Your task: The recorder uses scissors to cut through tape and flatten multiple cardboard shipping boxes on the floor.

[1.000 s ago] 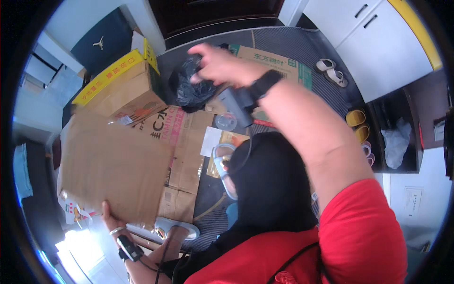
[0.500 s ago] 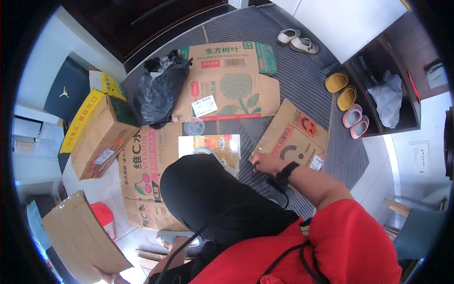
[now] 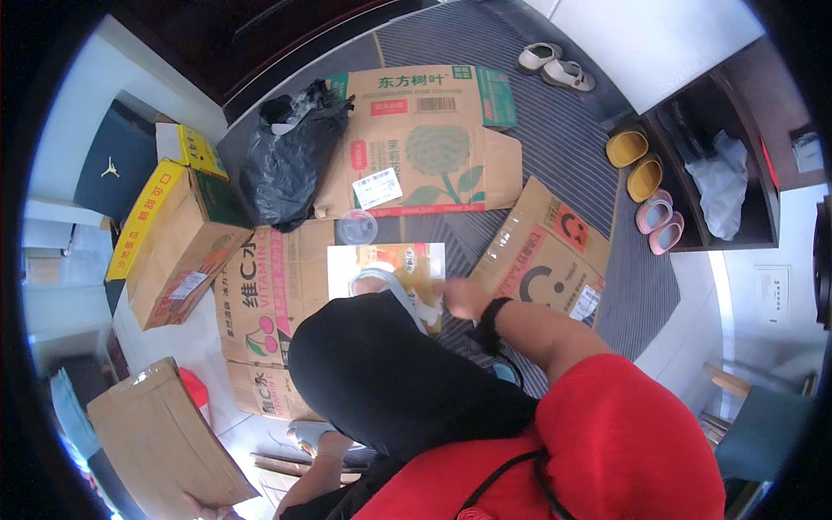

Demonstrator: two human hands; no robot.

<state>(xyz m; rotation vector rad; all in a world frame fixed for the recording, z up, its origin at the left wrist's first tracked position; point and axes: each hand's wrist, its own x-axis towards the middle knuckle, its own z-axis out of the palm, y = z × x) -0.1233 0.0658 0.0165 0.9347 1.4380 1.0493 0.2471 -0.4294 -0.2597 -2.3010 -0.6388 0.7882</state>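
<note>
My left hand (image 3: 208, 510), low at the left and partly cut off by the picture's edge, grips the lower edge of a plain brown cardboard sheet (image 3: 169, 438). The sheet stands tilted beside my leg. My right hand (image 3: 466, 300), with a black band at the wrist, is curled by the right edge of a flat white-and-yellow printed carton (image 3: 431, 264). Whether anything is in its fingers is hidden. My sandalled foot (image 3: 381, 284) rests on that carton, below my black-clad knee. A flattened brown carton with a smile print (image 3: 537, 251) lies just right of my right hand.
Flattened cartons with a green flower print (image 3: 459, 173) and with cherries (image 3: 260, 299) lie ahead and left. A black plastic bag (image 3: 290, 165), a clear round lid (image 3: 356, 227) and an upright carton (image 3: 178, 260) stand near. Slippers (image 3: 644, 178) sit by the shoe rack (image 3: 693, 238).
My right hand has moved left, from beside the smile-print carton to the white-and-yellow carton's edge. The cardboard sheet in my left hand has shifted slightly right. My foot shows more on the white-and-yellow carton.
</note>
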